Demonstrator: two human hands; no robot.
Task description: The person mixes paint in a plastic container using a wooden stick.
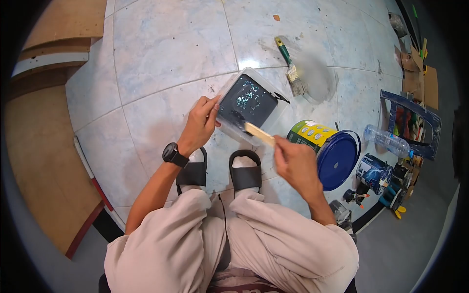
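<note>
A clear plastic container holding dark grey paint sits tilted in view on the floor. Pale bluish glints show on the paint's surface. My left hand, with a watch at the wrist, is closed on the container's left edge. In my right hand is a flat wooden stick, its far end at the container's near right side, over or in the paint; I cannot tell which. A thin black piece lies across the container's right rim.
A paintbrush lies beyond the container beside a round translucent lid. Right of my right hand, a paint bucket lies tipped with its blue lid towards me. A plastic bottle and a blue can are further right. Wooden panels stand left.
</note>
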